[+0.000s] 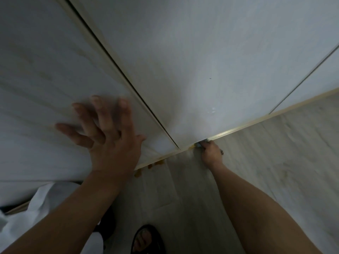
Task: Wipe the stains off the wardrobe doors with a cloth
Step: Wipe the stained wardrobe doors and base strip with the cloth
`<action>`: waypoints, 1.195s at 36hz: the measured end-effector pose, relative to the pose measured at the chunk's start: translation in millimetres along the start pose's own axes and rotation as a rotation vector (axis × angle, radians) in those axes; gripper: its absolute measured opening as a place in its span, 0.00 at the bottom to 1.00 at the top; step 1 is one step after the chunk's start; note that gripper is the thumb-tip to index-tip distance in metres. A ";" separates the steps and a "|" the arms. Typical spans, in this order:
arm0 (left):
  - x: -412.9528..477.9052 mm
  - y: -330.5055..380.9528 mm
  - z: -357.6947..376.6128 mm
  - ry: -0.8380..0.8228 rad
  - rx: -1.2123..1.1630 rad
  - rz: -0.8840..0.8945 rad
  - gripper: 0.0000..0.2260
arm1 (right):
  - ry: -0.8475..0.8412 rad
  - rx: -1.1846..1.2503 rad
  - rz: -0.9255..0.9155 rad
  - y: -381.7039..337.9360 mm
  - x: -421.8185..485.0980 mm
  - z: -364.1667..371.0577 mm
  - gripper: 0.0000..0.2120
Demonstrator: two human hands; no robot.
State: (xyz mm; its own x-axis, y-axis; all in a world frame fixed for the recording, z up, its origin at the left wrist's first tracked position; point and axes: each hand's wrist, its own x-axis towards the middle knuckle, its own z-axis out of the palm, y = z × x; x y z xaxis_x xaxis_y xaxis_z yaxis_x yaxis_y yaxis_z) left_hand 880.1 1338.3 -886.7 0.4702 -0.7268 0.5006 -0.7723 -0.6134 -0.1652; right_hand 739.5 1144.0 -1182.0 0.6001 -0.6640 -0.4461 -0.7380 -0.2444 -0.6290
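At right hand point(211, 153) fingertips: cloth point(199, 143), pinched against door point(201, 61) bottom edge. Left hand point(110, 136): fingers spread wide, resting on adjoining door point(45, 79). Step: wiping lower edge. Next: sweep cloth left of fingers toward orange stains point(158, 163); press firmly.

Bare left hand point(110, 140) and bare right hand point(211, 154), forearms unsleeved; loose white fabric garment point(45, 204) lower left, black open-toed sandal point(146, 239) bottom centre.

Beneath you lies a pale wood-grain floor point(275, 162) with a few orange spots point(138, 173) on it, a black sandal point(146, 239) at the bottom edge, and white fabric point(42, 204) bunched at your lower left.
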 end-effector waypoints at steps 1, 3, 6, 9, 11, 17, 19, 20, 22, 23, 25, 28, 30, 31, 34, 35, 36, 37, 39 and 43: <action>0.5 0.3 0.0 0.000 0.004 0.001 0.56 | -0.012 -0.009 -0.014 -0.8 0.0 2.0 0.17; 0.8 1.8 0.0 0.016 0.048 0.009 0.60 | -0.031 -0.043 -0.041 -2.7 -1.8 6.9 0.17; 0.9 2.3 0.6 0.035 0.052 0.019 0.60 | -0.069 -0.063 -0.104 -15.6 -5.2 15.1 0.17; 2.4 2.4 0.7 0.055 0.030 0.005 0.57 | -0.210 -0.091 -0.170 -29.2 -4.2 33.0 0.17; 2.4 2.9 -0.3 0.066 0.040 0.012 0.57 | -0.267 -0.110 -0.209 -40.3 -2.4 45.0 0.17; -0.9 -0.9 1.3 0.053 0.009 0.012 0.61 | -0.480 -0.228 -0.203 -59.2 -6.5 62.6 0.16; -0.1 -0.3 2.6 0.065 0.021 0.026 0.61 | -0.543 -0.261 -0.198 -60.4 -13.3 60.0 0.15; 0.8 0.2 3.3 0.079 0.036 0.032 0.61 | -0.576 -0.287 -0.182 -59.4 -17.1 59.0 0.16; 2.2 1.3 3.6 0.101 0.088 0.051 0.61 | -0.613 -0.330 -0.157 -58.7 -30.8 53.8 0.17; 2.4 1.7 3.2 0.116 0.107 0.062 0.61 | -0.619 -0.365 -0.151 -56.4 -38.8 48.4 0.19; 0.2 0.7 8.0 0.138 0.132 0.081 0.60 | -0.666 -0.377 -0.103 -49.4 -54.8 37.3 0.20; -0.7 -1.1 5.4 0.146 0.151 0.101 0.62 | -0.659 -0.128 0.046 -42.5 -90.4 -5.5 0.16; 0.2 4.2 -0.8 0.109 0.104 0.095 0.65 | -0.537 0.252 0.176 -38.6 -117.9 -43.7 0.11; 0.8 8.8 -5.3 0.088 0.058 0.080 0.66 | -0.475 0.437 0.222 -36.4 -133.4 -62.9 0.11; -0.4 30.3 -30.8 0.029 -0.082 -0.005 0.59 | -0.328 1.015 0.288 -39.0 -181.0 -125.3 0.15; -2.2 40.9 -40.5 0.016 -0.103 0.003 0.54 | -0.303 1.196 0.290 -37.2 -193.1 -145.3 0.16; -4.6 50.0 -46.3 -0.002 -0.133 0.026 0.48 | -0.288 1.346 0.279 -36.6 -201.6 -162.4 0.18; -8.7 60.7 -53.3 -0.034 -0.195 0.049 0.42 | -0.273 1.455 0.252 -35.7 -212.6 -179.4 0.23; -15.6 87.3 -60.2 -0.149 -0.467 0.013 0.32 | -0.240 1.573 0.199 -32.3 -230.3 -206.9 0.37; -5.0 145.8 -83.0 -0.819 -1.254 -0.470 0.19 | -0.147 1.779 0.104 -18.4 -245.3 -234.9 0.40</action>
State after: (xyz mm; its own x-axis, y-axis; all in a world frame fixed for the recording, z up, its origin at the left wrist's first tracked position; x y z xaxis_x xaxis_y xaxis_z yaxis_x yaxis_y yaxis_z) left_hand 729.7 1278.1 -842.8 0.5348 -0.7710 -0.3459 -0.1491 -0.4891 0.8594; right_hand 533.3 1145.4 -911.5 0.6706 -0.5390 -0.5097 0.3573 0.8368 -0.4149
